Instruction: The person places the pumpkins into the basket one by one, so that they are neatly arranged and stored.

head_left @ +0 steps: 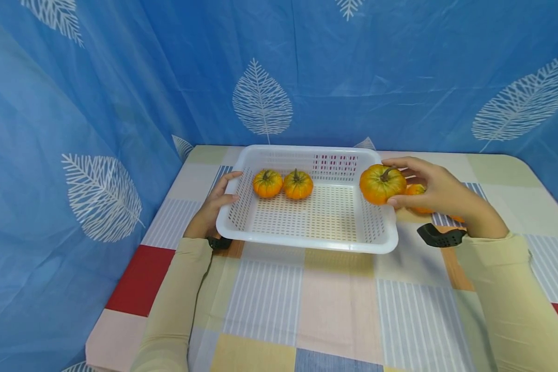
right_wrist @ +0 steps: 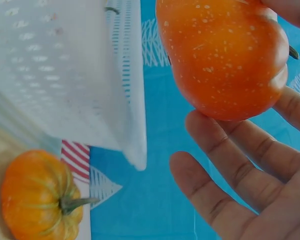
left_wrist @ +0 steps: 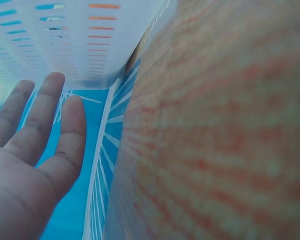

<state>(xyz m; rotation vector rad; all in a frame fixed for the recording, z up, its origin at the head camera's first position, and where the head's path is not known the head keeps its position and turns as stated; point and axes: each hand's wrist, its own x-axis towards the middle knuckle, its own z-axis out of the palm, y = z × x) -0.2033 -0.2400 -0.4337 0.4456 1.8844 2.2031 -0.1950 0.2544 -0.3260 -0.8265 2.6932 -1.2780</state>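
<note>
A white plastic basket [head_left: 302,242] with slotted walls stands on the table. Two small orange pumpkins with green-streaked tops, a left one [head_left: 267,184] and a right one [head_left: 298,185], sit side by side in its left back part. My left hand [head_left: 211,206] holds the basket's left rim, thumb and forefinger on the edge; the other fingers spread along the outer wall in the left wrist view. Over the basket's right rim, my right hand [head_left: 439,187] grips a larger pumpkin [head_left: 379,186], its stem facing up, between thumb and fingers.
Outside the basket on the right, another pumpkin [right_wrist: 37,195] lies on the table, partly hidden by the right hand in the head view; an orange bit shows under the wrist. A patchwork cloth [head_left: 335,310] covers the table. Blue leaf-printed curtain [head_left: 316,103] hangs behind and left.
</note>
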